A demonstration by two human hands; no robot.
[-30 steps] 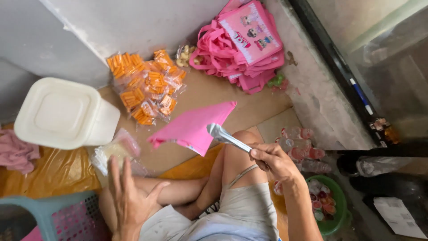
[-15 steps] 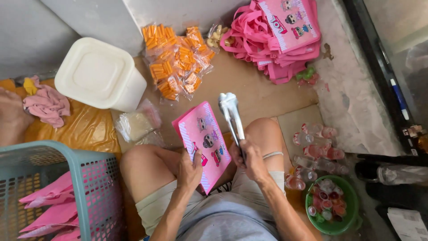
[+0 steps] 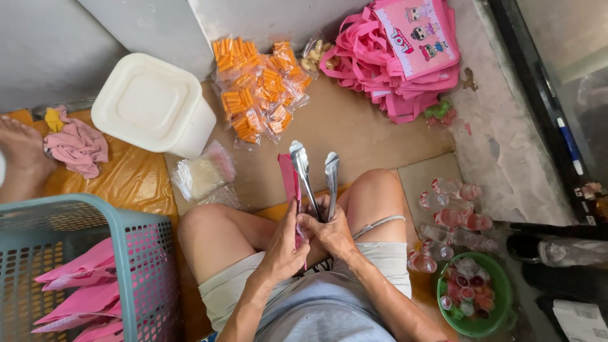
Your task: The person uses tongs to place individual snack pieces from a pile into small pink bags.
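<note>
I sit on the floor with my knees apart. My left hand grips a flat pink bag, which stands on edge between my knees. My right hand holds metal tongs. Their two arms point away from me, and the left arm lies against the bag's edge. Both hands touch each other above my lap.
A white lidded tub and bagged orange snacks lie ahead. Pink tote bags are piled at the far right. A teal basket with pink bags stands at my left. A green bowl of small cups is at my right. Another person's foot shows at the far left.
The pink bag has turned from lying flat and face-up to standing on edge. The tongs have shifted right and opened beside it. My view has tilted a little.
</note>
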